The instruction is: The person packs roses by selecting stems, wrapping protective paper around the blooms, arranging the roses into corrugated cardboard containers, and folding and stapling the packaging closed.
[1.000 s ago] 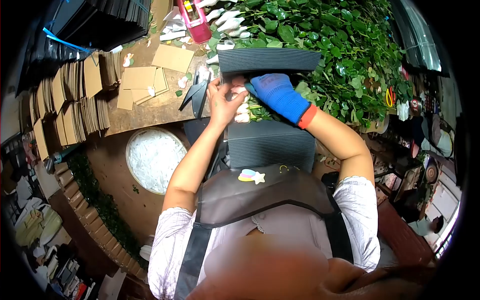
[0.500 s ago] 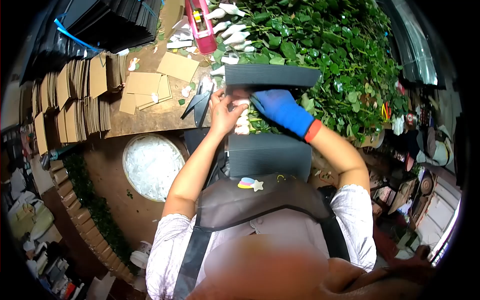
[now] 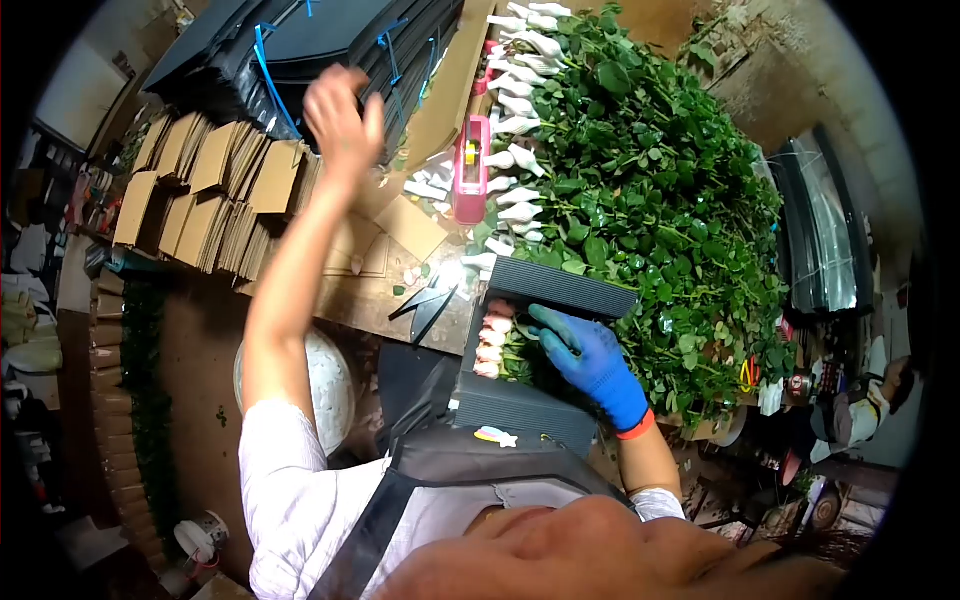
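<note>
My left hand (image 3: 343, 120) is bare, raised with its fingers apart and slightly blurred, in front of the stacked black sheets (image 3: 330, 40); nothing shows in it. In a blue glove, my right hand (image 3: 580, 352) rests over the stems beside a row of pale pink roses (image 3: 490, 345). Its thumb and fingers are apart. The roses lie with their heads at the left, between the raised flaps of a black corrugated wrapper (image 3: 565, 288). Black scissors (image 3: 428, 308) lie left of the wrapper.
Leafy stems with white-wrapped heads (image 3: 518, 125) are piled behind the wrapper. A pink tape dispenser (image 3: 471, 190) stands beside them. Folded cardboard pieces (image 3: 210, 160) line the table's left side. Below is a round tub (image 3: 325, 390). A person (image 3: 865, 410) is at the far right.
My left hand has left the roses and moved up and left to the black sheets. My right hand has drawn back slightly, uncovering more roses. The camera view has shifted.
</note>
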`<state>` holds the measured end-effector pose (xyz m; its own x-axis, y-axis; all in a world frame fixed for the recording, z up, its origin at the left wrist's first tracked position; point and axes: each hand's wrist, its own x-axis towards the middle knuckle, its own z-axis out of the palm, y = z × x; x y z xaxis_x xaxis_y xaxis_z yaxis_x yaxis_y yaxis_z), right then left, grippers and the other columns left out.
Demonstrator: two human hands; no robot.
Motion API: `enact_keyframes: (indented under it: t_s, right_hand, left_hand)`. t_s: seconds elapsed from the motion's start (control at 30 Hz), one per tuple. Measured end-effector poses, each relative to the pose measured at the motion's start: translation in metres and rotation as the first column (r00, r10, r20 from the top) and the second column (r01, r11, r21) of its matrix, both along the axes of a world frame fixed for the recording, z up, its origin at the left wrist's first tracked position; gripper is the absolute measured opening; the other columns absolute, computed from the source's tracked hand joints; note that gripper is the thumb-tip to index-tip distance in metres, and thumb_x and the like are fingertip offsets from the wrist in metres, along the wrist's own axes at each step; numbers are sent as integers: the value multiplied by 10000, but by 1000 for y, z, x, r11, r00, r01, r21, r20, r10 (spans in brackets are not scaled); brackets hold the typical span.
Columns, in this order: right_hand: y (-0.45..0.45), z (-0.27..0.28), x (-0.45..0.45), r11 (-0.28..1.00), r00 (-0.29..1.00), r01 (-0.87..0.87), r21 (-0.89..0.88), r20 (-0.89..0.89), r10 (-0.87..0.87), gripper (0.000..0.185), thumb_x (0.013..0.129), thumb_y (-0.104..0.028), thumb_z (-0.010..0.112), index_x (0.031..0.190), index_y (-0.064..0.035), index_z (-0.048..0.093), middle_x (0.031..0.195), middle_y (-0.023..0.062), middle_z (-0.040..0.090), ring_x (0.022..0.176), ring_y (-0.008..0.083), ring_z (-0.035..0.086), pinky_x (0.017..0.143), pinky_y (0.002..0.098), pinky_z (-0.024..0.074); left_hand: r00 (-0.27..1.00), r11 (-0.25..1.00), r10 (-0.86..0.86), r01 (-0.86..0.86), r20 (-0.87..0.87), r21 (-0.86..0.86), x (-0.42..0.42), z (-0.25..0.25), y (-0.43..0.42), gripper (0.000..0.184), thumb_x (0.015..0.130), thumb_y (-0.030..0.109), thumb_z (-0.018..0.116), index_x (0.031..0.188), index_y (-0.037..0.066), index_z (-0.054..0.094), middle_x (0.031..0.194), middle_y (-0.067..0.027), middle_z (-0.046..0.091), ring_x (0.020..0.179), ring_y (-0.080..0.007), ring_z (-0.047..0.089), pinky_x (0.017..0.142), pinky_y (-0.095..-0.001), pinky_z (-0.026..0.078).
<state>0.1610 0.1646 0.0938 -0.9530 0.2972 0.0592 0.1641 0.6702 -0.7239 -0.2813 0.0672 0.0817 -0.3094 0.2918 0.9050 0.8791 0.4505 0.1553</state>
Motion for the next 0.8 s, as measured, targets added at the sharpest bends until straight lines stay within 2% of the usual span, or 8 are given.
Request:
enact_keyframes:
  t_s: [0.13,0.27,0.33,0.43,0.53,0.7,0.77,0.8]
  right_hand:
    - [-4,0,1,996,1000,-4,85,-22,6,368,951,-167,662,1306,-70,654,1177,171,714,1026,325,711,880,380,560]
    - [6,-15,2,995,992,49,-85,-114,-58,416,974,-183,662,1343,1,609,1233,169,704,1061,262,702,940,389,546]
    - [10,-10,-8,654,988,44,-755,-62,-139,556,1008,-312,638,1426,32,512,1255,171,682,1067,216,682,966,369,532]
    - [17,18,-24,192,977,-188,-963,-204,-65,650,1030,-438,565,1478,13,428,1209,124,673,1083,174,651,936,292,520]
    - [18,28,-20,726,958,265,-634,90,-271,429,986,-307,672,1256,17,591,943,-2,619,782,68,533,687,224,454]
    - [19,-9,38,607,881,439,-663,183,-437,329,975,-199,674,1207,30,630,884,-34,622,725,48,503,633,213,423]
    - [27,-29,67,677,841,540,-500,344,-417,291,979,-237,668,1147,1,666,844,-23,635,720,63,524,654,228,450]
    - [26,-29,71,711,810,572,-408,419,-411,278,981,-256,665,1117,-14,684,823,-18,641,718,70,535,665,235,464]
  left_hand:
    - [911,833,409,-347,58,-432,-75,69,15,723,758,483,823,1298,63,586,1211,-142,669,1152,-338,621,1008,-494,440]
    - [869,952,-212,287,447,-105,24,111,4,305,824,149,720,1105,39,673,864,-106,681,788,-238,668,739,-332,531]
    - [817,859,-485,512,313,-4,119,119,-17,207,834,15,690,1036,19,735,832,-54,652,707,-149,601,674,-263,496]
    - [765,759,-643,629,-38,-168,225,82,-52,233,746,51,745,979,70,739,811,-24,654,708,-199,631,603,-329,490]
    - [653,603,-728,755,209,-260,283,22,-67,316,735,155,821,1030,78,739,905,-12,662,735,-185,613,666,-328,467]
    - [790,941,-314,333,527,61,280,-36,-94,634,727,237,887,1244,23,589,1188,-148,568,1081,-354,563,844,-418,482]
    - [397,887,-215,462,892,7,272,-54,-97,316,849,238,814,939,-3,630,870,-75,557,815,-206,539,712,-352,451]
    - [-80,805,-114,577,990,139,270,-69,-104,307,893,236,781,819,-11,615,758,-52,522,724,-154,501,656,-330,429]
